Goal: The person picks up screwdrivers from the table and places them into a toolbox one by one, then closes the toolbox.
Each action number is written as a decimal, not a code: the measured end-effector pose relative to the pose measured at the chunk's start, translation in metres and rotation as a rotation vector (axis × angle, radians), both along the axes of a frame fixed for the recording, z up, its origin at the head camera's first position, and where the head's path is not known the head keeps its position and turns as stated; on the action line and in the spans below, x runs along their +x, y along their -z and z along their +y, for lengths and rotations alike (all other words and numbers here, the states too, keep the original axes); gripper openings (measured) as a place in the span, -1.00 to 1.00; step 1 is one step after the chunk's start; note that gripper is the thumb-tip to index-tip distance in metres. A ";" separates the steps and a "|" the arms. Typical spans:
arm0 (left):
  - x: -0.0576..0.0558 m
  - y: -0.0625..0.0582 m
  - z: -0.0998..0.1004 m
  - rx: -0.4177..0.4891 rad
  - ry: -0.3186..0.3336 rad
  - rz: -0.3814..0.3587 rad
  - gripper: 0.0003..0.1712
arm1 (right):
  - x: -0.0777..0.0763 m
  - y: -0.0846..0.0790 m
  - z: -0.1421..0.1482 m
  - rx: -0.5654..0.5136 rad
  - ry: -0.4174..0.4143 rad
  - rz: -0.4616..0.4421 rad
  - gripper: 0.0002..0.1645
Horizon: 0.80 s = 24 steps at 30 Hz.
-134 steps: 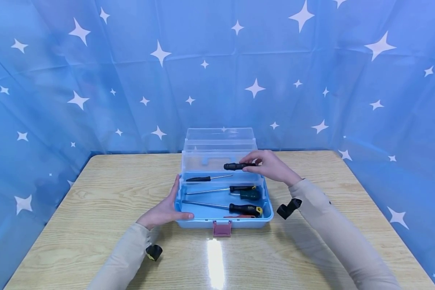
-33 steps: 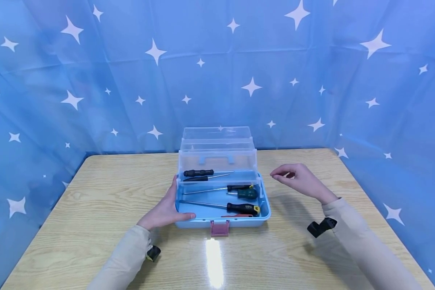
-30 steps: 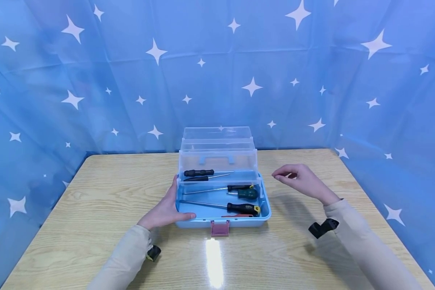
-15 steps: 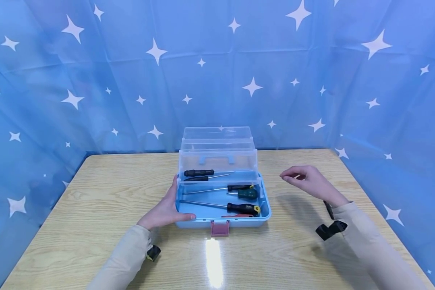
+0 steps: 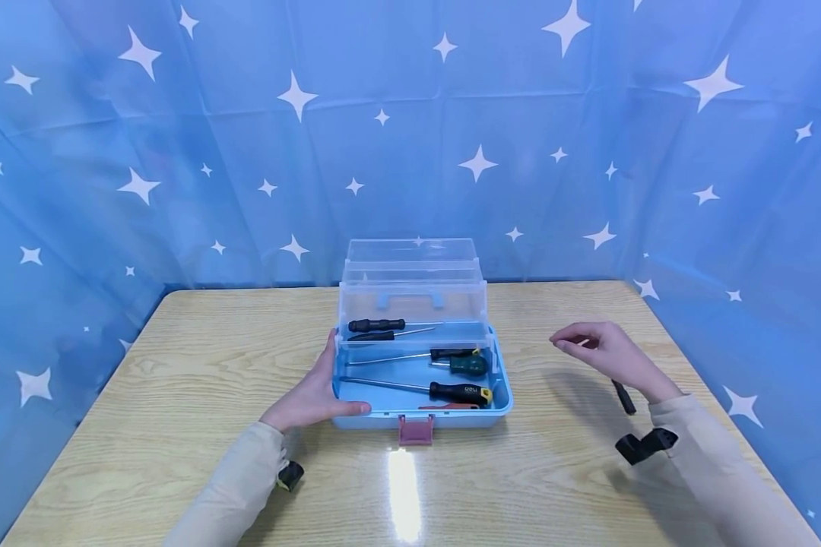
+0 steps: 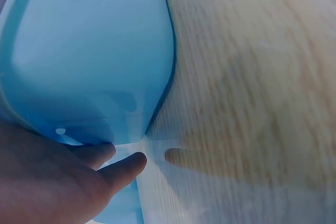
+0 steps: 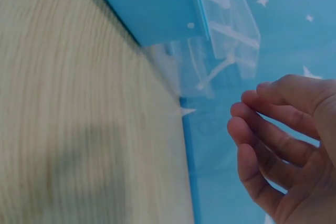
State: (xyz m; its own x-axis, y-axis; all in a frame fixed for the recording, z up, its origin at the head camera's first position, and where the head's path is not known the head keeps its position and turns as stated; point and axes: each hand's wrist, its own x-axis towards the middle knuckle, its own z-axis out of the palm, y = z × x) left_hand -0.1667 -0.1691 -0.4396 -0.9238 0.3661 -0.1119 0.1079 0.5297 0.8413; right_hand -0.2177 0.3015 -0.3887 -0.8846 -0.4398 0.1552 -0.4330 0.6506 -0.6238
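A light-blue toolbox (image 5: 369,420) with its clear lid (image 5: 410,262) raised stands mid-table. My left hand (image 5: 308,395) grips its left side, thumb over the front rim and fingers along the side wall. Inside lie a long yellow-ended black screwdriver (image 5: 460,393), a stubby green-handled screwdriver (image 5: 469,365), another black-and-yellow screwdriver (image 5: 451,354), a red-handled tool (image 5: 448,406) at the front wall, and two black-handled tools (image 5: 376,325) at the back, seen through the lid. Right of the box, my right hand (image 5: 605,349) hovers over the table with loosely curled fingers, holding nothing.
A slim black-handled thing (image 5: 624,397) lies on the wooden table (image 5: 178,365) behind the right wrist, partly covered by it. A blue star-patterned curtain (image 5: 410,152) rises along the table's back and sides. The box's pink latch (image 5: 416,431) hangs at the front.
The right hand first held a black-handled screwdriver over the box; that tool now lies at the back inside. The hand has drawn off rightward, uncovering the black handle on the table.
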 end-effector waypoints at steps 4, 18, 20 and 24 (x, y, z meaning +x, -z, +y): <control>0.001 -0.001 0.001 -0.001 -0.005 -0.009 0.54 | 0.003 0.005 0.005 0.006 0.024 -0.046 -0.76; 0.000 0.000 0.001 0.021 -0.014 -0.011 0.52 | 0.018 0.025 0.025 -0.044 0.043 -0.024 -0.77; 0.000 0.000 0.001 0.023 -0.013 -0.009 0.52 | 0.020 0.027 0.028 -0.048 0.053 -0.022 -0.77; 0.000 -0.001 0.001 0.028 -0.009 0.001 0.52 | 0.023 0.030 0.036 -0.054 0.068 -0.022 -0.76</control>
State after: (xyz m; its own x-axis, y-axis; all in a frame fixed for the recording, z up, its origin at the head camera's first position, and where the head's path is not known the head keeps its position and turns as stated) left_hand -0.1668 -0.1678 -0.4390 -0.9271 0.3611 -0.1005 0.1048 0.5069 0.8556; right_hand -0.1945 0.3373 -0.4186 -0.9155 -0.3704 0.1572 -0.3749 0.6432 -0.6677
